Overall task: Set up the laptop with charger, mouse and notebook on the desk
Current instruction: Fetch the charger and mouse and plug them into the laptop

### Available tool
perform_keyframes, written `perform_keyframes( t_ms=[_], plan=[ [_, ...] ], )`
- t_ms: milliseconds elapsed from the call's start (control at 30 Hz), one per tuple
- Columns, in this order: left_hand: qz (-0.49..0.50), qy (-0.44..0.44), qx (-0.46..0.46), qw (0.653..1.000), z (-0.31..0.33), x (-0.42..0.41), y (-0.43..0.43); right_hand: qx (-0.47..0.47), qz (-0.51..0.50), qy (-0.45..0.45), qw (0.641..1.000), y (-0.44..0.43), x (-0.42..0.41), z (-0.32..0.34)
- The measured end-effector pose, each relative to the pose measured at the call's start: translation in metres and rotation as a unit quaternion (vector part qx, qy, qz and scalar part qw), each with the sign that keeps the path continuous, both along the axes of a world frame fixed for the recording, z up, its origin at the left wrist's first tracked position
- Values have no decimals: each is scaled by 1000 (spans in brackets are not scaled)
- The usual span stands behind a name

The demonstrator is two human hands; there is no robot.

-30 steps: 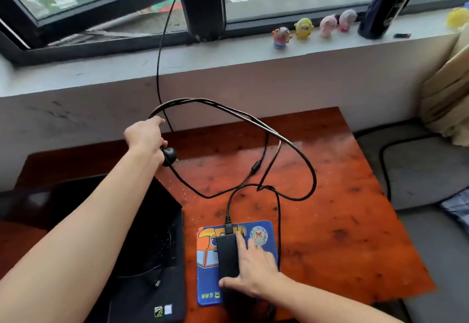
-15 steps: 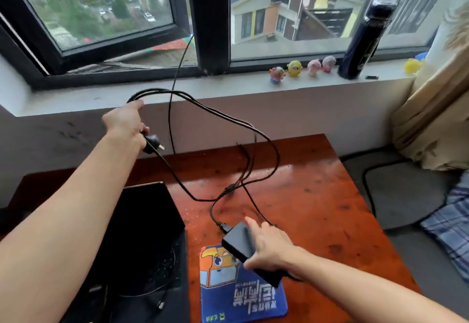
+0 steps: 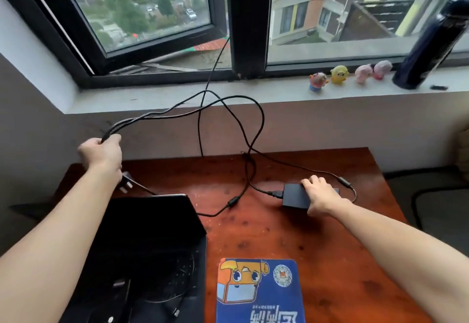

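the left hand (image 3: 100, 154) is closed around a bundle of the black cable (image 3: 253, 124), raised above the far left corner of the tabletop (image 3: 330, 246), and the plug (image 3: 126, 181) hangs just under its wrist. the right hand (image 3: 321, 195) holds the black charger (image 3: 294, 195), which lies on the tabletop at the far right. the black laptop (image 3: 152, 246) stands at the near left, with a blue mouse pad (image 3: 258, 292) just beside it.

The left hand (image 3: 100, 154) grips looped black charger cable (image 3: 149, 114) above the reddish wooden tabletop (image 3: 330, 241) (its plug (image 3: 126, 183) dangles under the wrist); the right hand (image 3: 321, 195) holds the black rectangular charger brick (image 3: 294, 195) there.
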State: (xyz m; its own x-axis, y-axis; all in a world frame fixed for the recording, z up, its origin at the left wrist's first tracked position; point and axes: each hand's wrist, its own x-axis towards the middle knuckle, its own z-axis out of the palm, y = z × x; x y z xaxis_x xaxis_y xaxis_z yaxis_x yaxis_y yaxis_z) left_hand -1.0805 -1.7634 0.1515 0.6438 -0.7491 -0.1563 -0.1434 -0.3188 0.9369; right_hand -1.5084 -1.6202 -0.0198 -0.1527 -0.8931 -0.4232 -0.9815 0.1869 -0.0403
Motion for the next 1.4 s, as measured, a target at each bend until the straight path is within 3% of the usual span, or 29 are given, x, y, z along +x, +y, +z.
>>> perform_keyframes(
  t_ms=[133, 400, 467, 567, 633, 700, 800, 867, 933, 1000, 1033, 1167, 1233, 1300, 1400],
  plan=[
    [-33, -25, 43, 998, -4, 1, -11, 30, -18, -18, 999, -9, -13, -39],
    [-118, 78, 24, 990, -3, -16, -23, 85, 31, 31, 995, -29, -14, -50],
    [-145, 90, 5, 985, 1, -22, -19, 15, 68, 8, 998, -35, 13, -39],
    [-193, 110, -35, 974, 14, -30, -11, -97, 149, -111, 978, -46, 84, -25],
    [-220, 131, -54, 965, 27, -34, -7, -83, 200, -157, 964, -49, 134, -24],
    [-243, 150, -72, 956, 41, -31, -4, -19, 229, -145, 962, -51, 172, -32],
    [-279, 164, -89, 942, 54, -15, -4, 39, 234, -110, 965, -52, 195, -47],
    [-287, 161, -91, 940, 54, 6, -8, 16, 208, -116, 971, -49, 197, -50],
    [-273, 142, -84, 948, 47, 33, -15, -44, 109, -191, 975, -45, 190, -39],
    [-254, 96, -62, 960, 32, 63, -26, -146, -39, -284, 947, -50, 178, -11],
    [-248, 67, -43, 965, 22, 78, -31, -209, -108, -331, 914, -55, 172, 9],
    [-264, -18, 79, 961, -34, 118, -47, -380, -296, -517, 708, -81, 149, 101],
    [-310, -70, 156, 935, -58, 127, -51, -405, -341, -550, 646, -86, 144, 139],
    [-373, -123, 228, 891, -76, 134, -52, -404, -366, -557, 627, -83, 148, 163],
    [-474, -186, 295, 808, -92, 131, -49, -344, -398, -558, 642, -74, 154, 178]
  ],
)
